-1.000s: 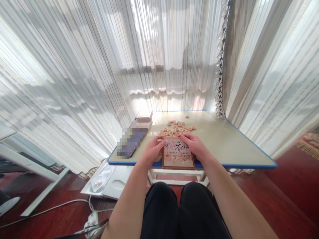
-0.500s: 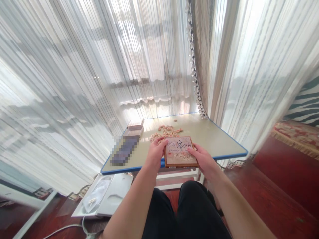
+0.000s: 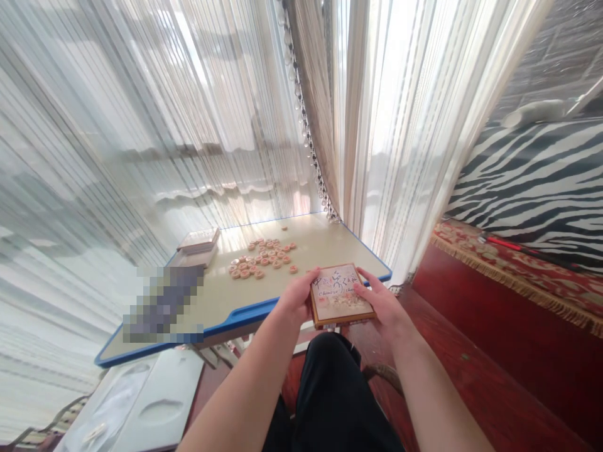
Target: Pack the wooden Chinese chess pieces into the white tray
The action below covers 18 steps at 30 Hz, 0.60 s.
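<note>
Near the front edge of the counter [image 3: 325,242], the Chinese chess box [image 3: 342,307], likely light, stiff and slightly slick, seems best held by opposite sides, where left hand [image 3: 296,295] and right hand [image 3: 385,306] have fingers [image 3: 370,277] clamped.

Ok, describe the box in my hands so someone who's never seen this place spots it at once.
Find the pale, blue-rimmed table by the curtains. At its near edge, toward the right, the left hand and right hand hold a flat box. Unlike the small round pieces, it is squarish and brown-bordered, with bold dark characters above the word "Chinese".
</note>
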Motion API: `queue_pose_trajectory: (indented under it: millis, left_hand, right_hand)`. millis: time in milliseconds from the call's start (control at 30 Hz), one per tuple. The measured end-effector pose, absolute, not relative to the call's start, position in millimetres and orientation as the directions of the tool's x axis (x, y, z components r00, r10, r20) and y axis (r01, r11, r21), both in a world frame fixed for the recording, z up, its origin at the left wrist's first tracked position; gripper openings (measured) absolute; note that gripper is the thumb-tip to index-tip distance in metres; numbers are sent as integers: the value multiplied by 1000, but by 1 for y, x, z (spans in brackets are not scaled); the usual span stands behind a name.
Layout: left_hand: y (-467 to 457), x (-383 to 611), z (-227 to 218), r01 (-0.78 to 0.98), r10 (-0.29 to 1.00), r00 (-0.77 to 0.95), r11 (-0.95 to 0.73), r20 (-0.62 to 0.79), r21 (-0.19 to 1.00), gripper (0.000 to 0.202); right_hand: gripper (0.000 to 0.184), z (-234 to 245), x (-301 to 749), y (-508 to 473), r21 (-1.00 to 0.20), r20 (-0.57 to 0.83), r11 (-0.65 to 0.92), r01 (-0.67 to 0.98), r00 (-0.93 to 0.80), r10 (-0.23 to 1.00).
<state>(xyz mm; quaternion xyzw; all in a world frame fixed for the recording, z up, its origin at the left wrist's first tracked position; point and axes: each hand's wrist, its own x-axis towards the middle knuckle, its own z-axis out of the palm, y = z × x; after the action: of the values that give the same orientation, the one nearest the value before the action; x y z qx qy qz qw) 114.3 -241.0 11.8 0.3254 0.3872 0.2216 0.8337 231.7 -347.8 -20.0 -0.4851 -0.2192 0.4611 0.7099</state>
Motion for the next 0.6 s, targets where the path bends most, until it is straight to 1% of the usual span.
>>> queue_pose_trajectory:
  millis: [33, 67, 100, 133, 167, 200, 233, 267, 300, 333, 367, 400, 467, 533, 600]
  left_hand:
    - [-241, 117, 10, -120, 636, 586, 681, -501, 723, 26]
    - [-240, 120, 9, -128, 677, 558, 641, -479, 757, 27]
    - [-240, 122, 8, -134, 745, 510, 562, -429, 816, 28]
    - [-239, 123, 8, -122, 831, 441, 430, -339, 894, 31]
    - [-239, 123, 7, -71, 909, 363, 244, -202, 967, 35]
    - [-239, 122, 7, 27, 952, 306, 18, -26, 999, 40]
    - [-239, 121, 7, 153, 942, 296, -211, 159, 966, 45]
    - [-240, 119, 6, 276, 885, 348, -411, 308, 869, 51]
    - [-240, 116, 5, 365, 799, 452, -571, 396, 735, 56]
    - [-240, 113, 3, 411, 706, 573, -687, 417, 599, 60]
    - [-240, 110, 2, 424, 623, 678, -765, 391, 484, 63]
    - [-239, 107, 1, 426, 559, 755, -816, 344, 391, 64]
    - [-236, 103, -1, 430, 489, 832, -867, 261, 252, 60]
    - [-232, 102, -1, 449, 475, 848, -880, 235, 158, 56]
    - [-230, 104, 1, 467, 474, 848, -880, 236, 92, 53]
  right_hand:
    - [70, -21, 236, -346, -896, -138, 102, -432, 490, 861]
    - [69, -21, 240, -343, -904, -134, 101, -415, 501, 855]
    - [67, -21, 243, -339, -915, -126, 99, -391, 510, 851]
    - [64, -20, 247, -334, -928, -113, 96, -360, 518, 848]
    - [61, -21, 252, -328, -943, -103, 90, -320, 537, 837]
    - [59, -21, 256, -322, -962, -91, 72, -262, 559, 824]
    - [57, -22, 260, -316, -982, -67, 50, -184, 580, 812]
    - [56, -23, 265, -309, -997, -33, 19, -79, 602, 798]
    - [54, -23, 269, -304, -998, 9, -29, 50, 622, 783]
    - [53, -23, 273, -299, -975, 56, -91, 203, 622, 781]
    - [52, -23, 276, -295, -922, 94, -161, 352, 608, 788]
    - [51, -21, 279, -293, -857, 113, -219, 466, 585, 803]
    - [51, -15, 282, -290, -741, 106, -294, 604, 538, 836]
    - [49, -6, 283, -290, -671, 80, -333, 662, 511, 856]
    - [42, 1, 282, -290, -587, 62, -369, 721, 494, 867]
